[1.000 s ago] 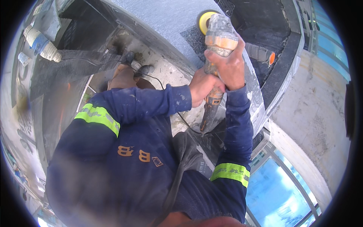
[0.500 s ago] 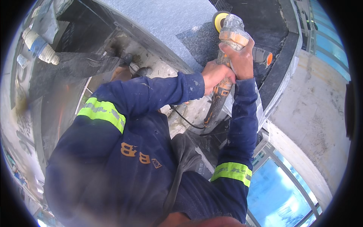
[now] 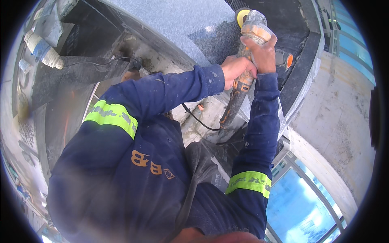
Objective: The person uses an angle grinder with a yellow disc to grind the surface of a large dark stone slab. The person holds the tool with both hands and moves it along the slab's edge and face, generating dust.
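Observation:
An orange and black angle grinder (image 3: 240, 90), coated in pale dust, is held in both my hands. My left hand (image 3: 236, 70) wraps round the middle of its body. Farther up, near the grinder's head, my right hand (image 3: 263, 54) is closed round it. A yellow-backed disc (image 3: 242, 16) on the head is at the right edge of a grey stone slab (image 3: 182, 26); whether it touches the stone I cannot tell. A dark patch (image 3: 219, 39) on the slab lies beside the disc. From the grinder's rear end a black cord (image 3: 200, 124) runs left.
A grey pipe with an orange rim (image 3: 287, 60) sits right of my right hand. Beyond it runs a dark ledge (image 3: 298, 75). A dusty bottle with a blue band (image 3: 42, 49) lies at the far left. Blue glazing (image 3: 304, 210) shows at lower right.
Both my hands have shifted slightly right and up with the grinder, and its disc has moved right along the slab's edge. My grip stays the same.

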